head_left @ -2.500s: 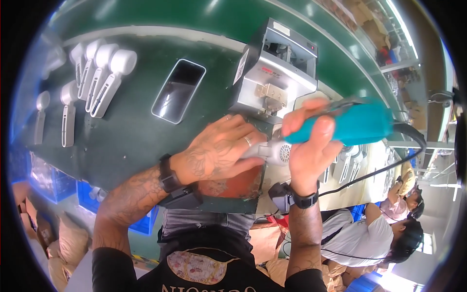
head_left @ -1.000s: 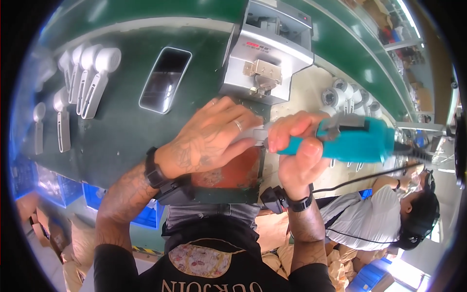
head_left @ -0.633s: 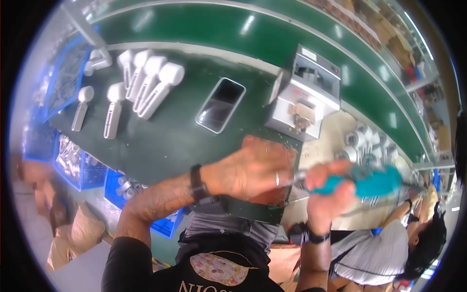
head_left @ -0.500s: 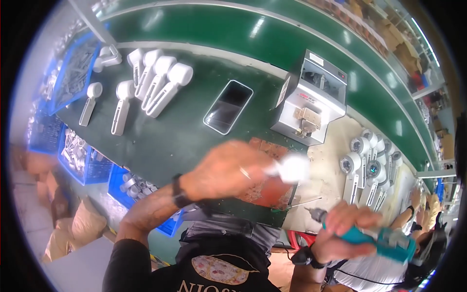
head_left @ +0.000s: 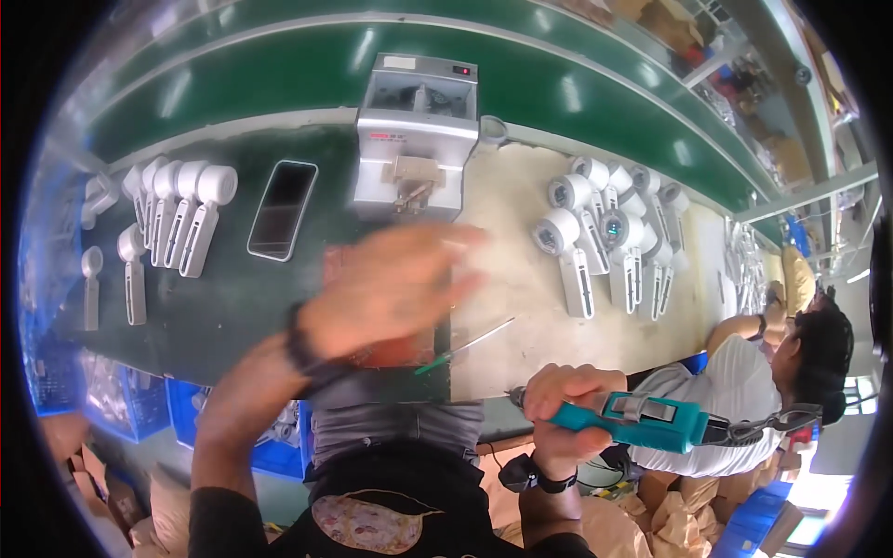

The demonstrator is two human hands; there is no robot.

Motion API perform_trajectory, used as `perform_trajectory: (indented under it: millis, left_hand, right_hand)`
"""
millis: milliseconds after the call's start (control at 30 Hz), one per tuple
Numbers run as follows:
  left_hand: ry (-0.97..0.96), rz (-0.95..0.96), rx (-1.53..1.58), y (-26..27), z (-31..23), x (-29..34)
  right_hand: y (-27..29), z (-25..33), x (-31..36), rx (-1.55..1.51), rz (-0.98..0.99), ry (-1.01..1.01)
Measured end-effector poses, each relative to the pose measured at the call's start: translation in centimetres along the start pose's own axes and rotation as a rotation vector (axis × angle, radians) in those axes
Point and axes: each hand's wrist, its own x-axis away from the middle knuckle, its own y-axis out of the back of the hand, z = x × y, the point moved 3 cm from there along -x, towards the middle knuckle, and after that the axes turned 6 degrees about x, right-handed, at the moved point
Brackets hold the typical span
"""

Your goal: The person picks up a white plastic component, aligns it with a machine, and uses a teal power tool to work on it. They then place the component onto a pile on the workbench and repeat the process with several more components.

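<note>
My left hand [head_left: 395, 288] hangs blurred over a reddish-brown mat [head_left: 400, 349]. Its fingertips and thumb reach right and look apart, with nothing visible between them. My right hand [head_left: 569, 414] is wrapped round a teal electric screwdriver [head_left: 651, 423], held level at the table's front edge with its tip toward the left. Between the hands lies a thin screwdriver with a green handle [head_left: 433, 365]. Right of them, several white handheld fans [head_left: 577, 279] rest in a cluster, round heads away from me.
More white fans [head_left: 200, 232] lie on the left, beside a phone [head_left: 282, 209]. A grey machine [head_left: 414, 139] stands behind the mat. Blue baskets [head_left: 139, 400] with parts sit below the table's left edge. A co-worker in a white shirt [head_left: 712, 400] is at the right.
The view has swung right. A white round-headed piece at my left fingertips is no longer visible there. My right hand still grips the electric screwdriver.
</note>
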Motion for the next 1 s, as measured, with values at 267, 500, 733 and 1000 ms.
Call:
perform_trajectory:
  millis: [267, 500, 733, 1000]
  left_hand:
    - [-0.175, 0.188, -0.025, -15.0, -2.8, -8.5]
    - [0.057, 0.144, -0.124, -13.2, -1.8, -9.2]
    - [0.123, -0.020, -0.054, -11.7, -0.2, -9.0]
    - [-0.167, -0.093, -0.005, -0.8, -0.9, -0.4]
  right_hand:
    - [2.2, 0.1, 2.0, -0.126, 0.087, -0.031]
    - [1.1, -0.4, 0.5, 0.016, 0.011, -0.110]
    - [0.1, -1.0, -0.1, 0.047, 0.019, -0.050]
    - [0.1, -2.8, -1.6, 0.145, 0.001, -0.015]
